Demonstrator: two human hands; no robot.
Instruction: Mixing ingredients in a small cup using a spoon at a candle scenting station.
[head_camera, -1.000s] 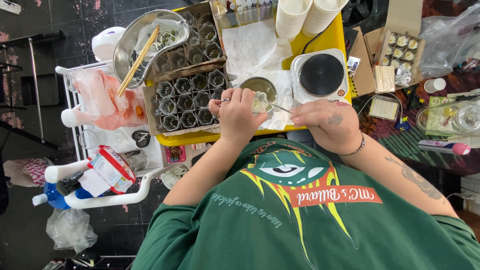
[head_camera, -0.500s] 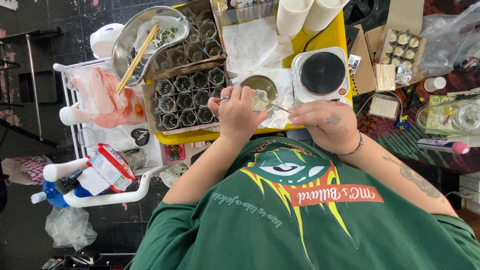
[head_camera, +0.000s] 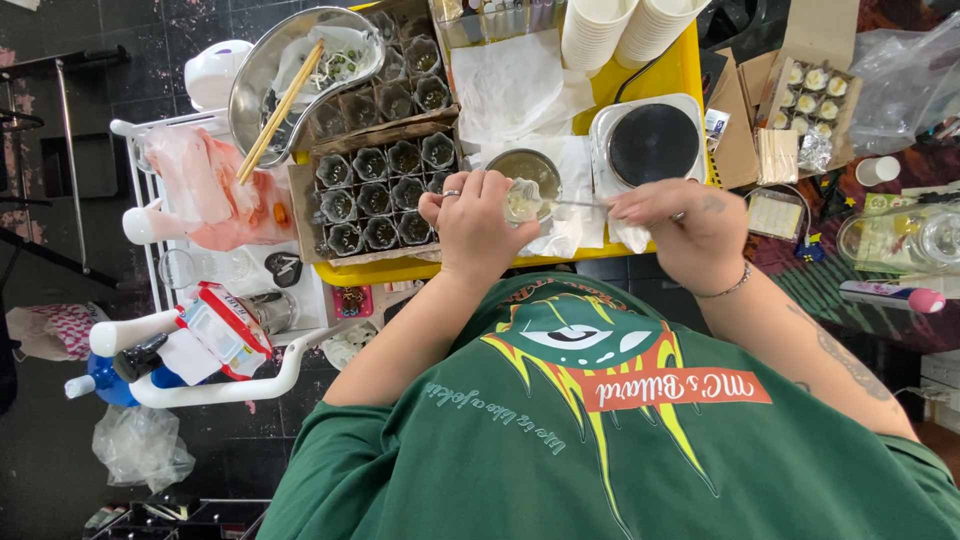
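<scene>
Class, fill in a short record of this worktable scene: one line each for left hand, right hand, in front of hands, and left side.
Left hand: left hand grips a small clear cup
Right hand: right hand holds a thin metal tool reaching into the cup
In front of hands: hot plate, small pot
Left side: tray of small cups, metal bowl with chopsticks

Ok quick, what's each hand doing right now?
Left hand: closed around a small clear cup.
Right hand: fingers pinched on a thin metal tool that reaches to the cup.
</scene>
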